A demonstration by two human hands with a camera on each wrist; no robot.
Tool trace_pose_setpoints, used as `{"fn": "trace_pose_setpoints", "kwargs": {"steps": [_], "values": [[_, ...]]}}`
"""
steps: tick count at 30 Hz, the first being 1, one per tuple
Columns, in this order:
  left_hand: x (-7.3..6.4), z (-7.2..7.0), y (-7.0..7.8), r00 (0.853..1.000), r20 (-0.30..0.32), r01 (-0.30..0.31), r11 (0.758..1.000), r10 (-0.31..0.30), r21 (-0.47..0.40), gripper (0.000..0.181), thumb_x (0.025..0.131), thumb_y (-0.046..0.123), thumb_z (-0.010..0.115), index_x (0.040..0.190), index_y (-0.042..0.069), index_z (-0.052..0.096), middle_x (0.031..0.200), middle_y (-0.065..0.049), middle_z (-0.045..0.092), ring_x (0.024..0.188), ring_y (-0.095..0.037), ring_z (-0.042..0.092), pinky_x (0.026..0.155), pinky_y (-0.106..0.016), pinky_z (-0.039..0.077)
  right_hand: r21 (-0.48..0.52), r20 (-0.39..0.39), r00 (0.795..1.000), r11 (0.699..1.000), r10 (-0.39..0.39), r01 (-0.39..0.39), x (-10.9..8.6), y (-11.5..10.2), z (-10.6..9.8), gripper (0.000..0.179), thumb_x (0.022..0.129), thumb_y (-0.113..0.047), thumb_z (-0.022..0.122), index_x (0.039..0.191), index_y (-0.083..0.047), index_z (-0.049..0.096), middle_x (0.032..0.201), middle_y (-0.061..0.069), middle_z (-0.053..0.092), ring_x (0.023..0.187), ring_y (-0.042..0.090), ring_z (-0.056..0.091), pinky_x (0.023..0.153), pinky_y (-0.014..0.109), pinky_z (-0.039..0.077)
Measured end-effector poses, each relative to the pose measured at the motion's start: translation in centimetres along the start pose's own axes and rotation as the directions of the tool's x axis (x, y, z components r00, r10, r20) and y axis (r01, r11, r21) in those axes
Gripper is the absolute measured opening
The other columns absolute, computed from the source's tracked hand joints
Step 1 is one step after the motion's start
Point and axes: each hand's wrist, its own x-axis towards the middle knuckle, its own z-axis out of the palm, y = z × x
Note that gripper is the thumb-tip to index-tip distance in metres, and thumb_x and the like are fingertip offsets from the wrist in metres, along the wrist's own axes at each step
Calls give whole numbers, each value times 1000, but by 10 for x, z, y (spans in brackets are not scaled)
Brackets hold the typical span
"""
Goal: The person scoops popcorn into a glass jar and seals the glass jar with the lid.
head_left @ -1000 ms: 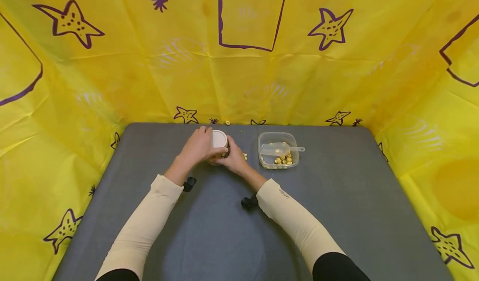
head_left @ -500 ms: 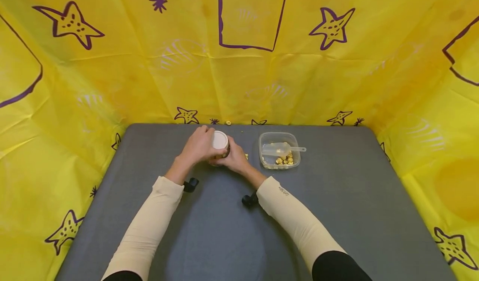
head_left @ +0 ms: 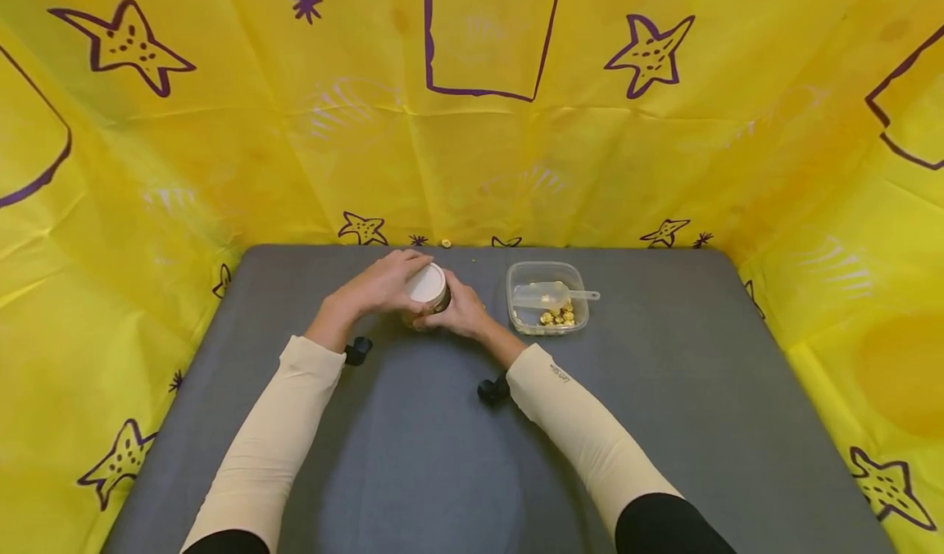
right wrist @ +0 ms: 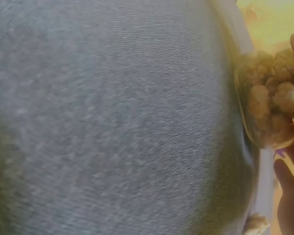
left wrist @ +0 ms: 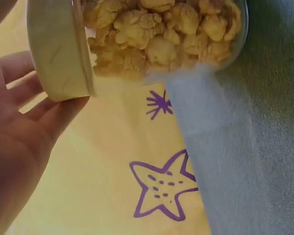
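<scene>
A clear jar of caramel popcorn (left wrist: 161, 39) with a white lid (head_left: 427, 283) is between both hands near the back of the table. My left hand (head_left: 387, 283) grips the lid, with its fingers at the far side and its thumb at the near side. In the left wrist view, fingers bend around the lid's rim. My right hand (head_left: 463, 308) holds the jar's body from the right. Only part of the right hand and jar shows at the right wrist view's edge. Whether the jar's base touches the table is hidden.
Right of the hands stands a clear plastic tub (head_left: 519, 274) with some popcorn (head_left: 558, 317) and a translucent scoop (head_left: 546, 294) lying across it. A loose popcorn piece (right wrist: 256, 224) lies near the right hand. Yellow cloth (head_left: 472, 169) walls the grey table (head_left: 649, 374) at back and sides.
My left wrist and forearm have swung to the left while the hand keeps hold of the lid. The lid has shifted slightly left and down. My right hand stays nearly still.
</scene>
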Motion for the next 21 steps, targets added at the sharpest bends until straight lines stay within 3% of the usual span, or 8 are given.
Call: {"fn": "trace_pose_setpoints", "kwargs": {"steps": [3, 6, 9, 12, 16, 21], "values": [[-3, 0, 3, 999, 7, 37, 999, -37, -11, 84, 80, 36, 76, 149, 5, 39, 149, -17, 42, 127, -35, 47, 95, -48, 48, 8, 24, 1000, 1000, 5, -5, 2, -1, -1, 103, 65, -39, 89, 150, -19, 34, 135, 9, 58, 119, 24, 57, 98, 42, 48], [-5, 5, 10, 994, -48, 104, 995, -103, 14, 82, 83, 43, 73, 146, 1, 41, 145, -21, 46, 125, -37, 49, 95, -50, 47, 17, 43, 999, 1000, 5, -6, 2, -2, -1, 103, 66, -39, 89, 150, -18, 33, 136, 9, 57, 121, 23, 56, 100, 42, 47], [-7, 10, 18, 968, -141, 220, 972, -207, 79, 84, 81, 57, 70, 135, -5, 50, 128, -24, 54, 112, -38, 53, 89, -51, 49, 29, 53, 999, 1000, -2, 0, 3, -2, -1, 103, 67, -39, 89, 150, -18, 33, 136, 8, 58, 121, 23, 57, 100, 43, 48], [-7, 11, 22, 948, -189, 283, 948, -255, 142, 85, 77, 62, 70, 123, -7, 56, 114, -22, 55, 99, -35, 54, 82, -48, 52, 35, 52, 999, 999, -11, 9, 4, -1, -1, 102, 66, -38, 90, 149, -19, 34, 135, 8, 58, 120, 23, 58, 100, 42, 48], [-5, 7, 18, 972, -164, 195, 964, -166, 178, 78, 76, 56, 74, 120, -7, 59, 110, -20, 56, 94, -33, 55, 82, -46, 51, 16, 43, 999, 1000, -20, 19, 4, -1, -2, 102, 65, -38, 90, 149, -19, 36, 135, 9, 59, 120, 23, 58, 100, 42, 48], [-4, -4, 8, 996, -78, 55, 987, -44, 148, 80, 74, 47, 78, 131, -4, 56, 118, -20, 56, 102, -33, 53, 84, -44, 50, -14, 51, 999, 1000, -18, 19, 4, -2, -3, 103, 66, -42, 88, 150, -20, 33, 136, 8, 58, 121, 23, 57, 101, 42, 47]]}}
